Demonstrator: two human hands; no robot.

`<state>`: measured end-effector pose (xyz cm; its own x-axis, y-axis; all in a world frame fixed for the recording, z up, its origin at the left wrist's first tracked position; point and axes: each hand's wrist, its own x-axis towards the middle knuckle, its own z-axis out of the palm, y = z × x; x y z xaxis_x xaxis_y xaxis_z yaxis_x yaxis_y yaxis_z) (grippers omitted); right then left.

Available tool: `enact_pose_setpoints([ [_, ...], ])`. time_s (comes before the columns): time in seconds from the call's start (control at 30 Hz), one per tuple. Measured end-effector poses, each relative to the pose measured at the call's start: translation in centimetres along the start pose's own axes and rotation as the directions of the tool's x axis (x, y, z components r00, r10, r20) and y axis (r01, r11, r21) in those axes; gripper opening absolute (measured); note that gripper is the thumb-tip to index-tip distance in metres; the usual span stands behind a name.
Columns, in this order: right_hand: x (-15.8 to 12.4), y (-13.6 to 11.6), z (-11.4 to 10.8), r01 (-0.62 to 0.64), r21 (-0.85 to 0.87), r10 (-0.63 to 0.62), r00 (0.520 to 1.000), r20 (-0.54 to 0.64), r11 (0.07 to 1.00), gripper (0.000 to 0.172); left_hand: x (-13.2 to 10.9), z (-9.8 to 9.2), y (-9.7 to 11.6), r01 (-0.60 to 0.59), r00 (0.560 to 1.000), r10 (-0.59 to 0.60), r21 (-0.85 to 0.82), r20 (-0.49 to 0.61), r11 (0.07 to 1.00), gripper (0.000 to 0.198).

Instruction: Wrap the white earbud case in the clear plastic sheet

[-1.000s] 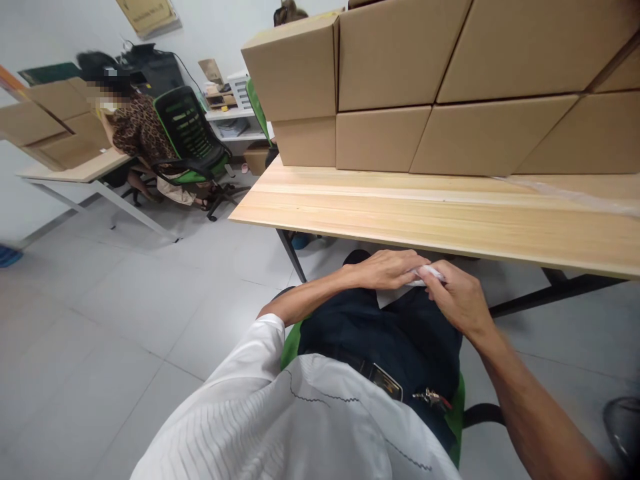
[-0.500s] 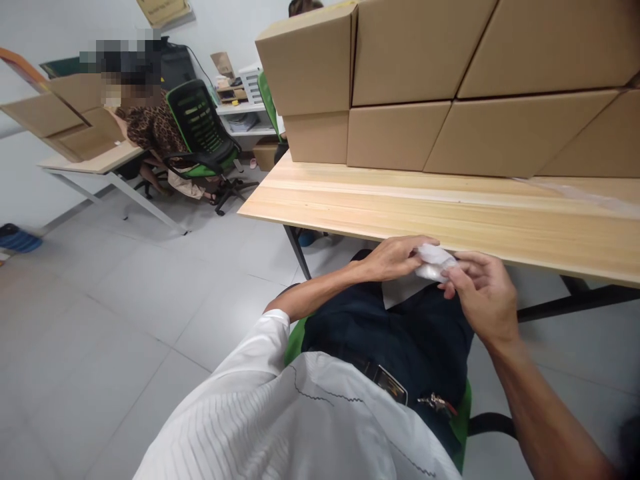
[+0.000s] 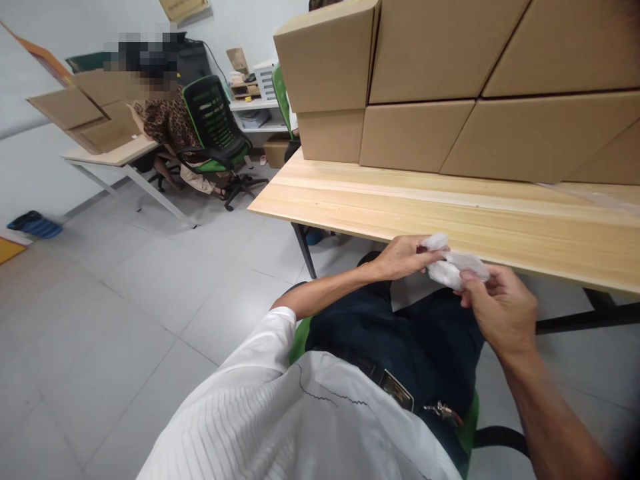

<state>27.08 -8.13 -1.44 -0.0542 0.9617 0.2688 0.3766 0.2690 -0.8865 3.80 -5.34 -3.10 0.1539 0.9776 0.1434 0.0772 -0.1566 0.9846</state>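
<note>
I sit at a light wooden table (image 3: 450,213) with both hands just below its front edge, above my lap. My left hand (image 3: 403,257) and my right hand (image 3: 500,307) each pinch one end of a small crumpled white plastic bag (image 3: 450,267) held between them. A white sheet (image 3: 407,293) lies on my dark trousers under the hands.
Several closed cardboard boxes (image 3: 450,87) are stacked along the back of the table. To the left, another person (image 3: 167,123) sits on a green and black chair (image 3: 215,133) at a second table (image 3: 115,157) with opened boxes. Grey tiled floor (image 3: 125,300) lies to the left.
Both hands have risen from my lap toward the table edge, pulling the white bag up and stretching it out between them. The view has shifted slightly to the left.
</note>
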Motion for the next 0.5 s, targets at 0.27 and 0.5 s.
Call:
enact_pose_setpoints([
  [0.27, -0.2, 0.3, -0.1, 0.08, 0.078, -0.077, 0.996, -0.043, 0.994, 0.019, 0.0, 0.9, 0.6, 0.039, 0.999, -0.042, -0.208, -0.013, 0.977, 0.073],
  [0.5, -0.5, 0.1, 0.1, 0.233, 0.154, -0.221, 0.971, -0.093, 0.96, 0.014, -1.8, 1.1, 1.8, 0.066, 0.996, -0.059, -0.098, 0.07, 0.993, 0.067],
])
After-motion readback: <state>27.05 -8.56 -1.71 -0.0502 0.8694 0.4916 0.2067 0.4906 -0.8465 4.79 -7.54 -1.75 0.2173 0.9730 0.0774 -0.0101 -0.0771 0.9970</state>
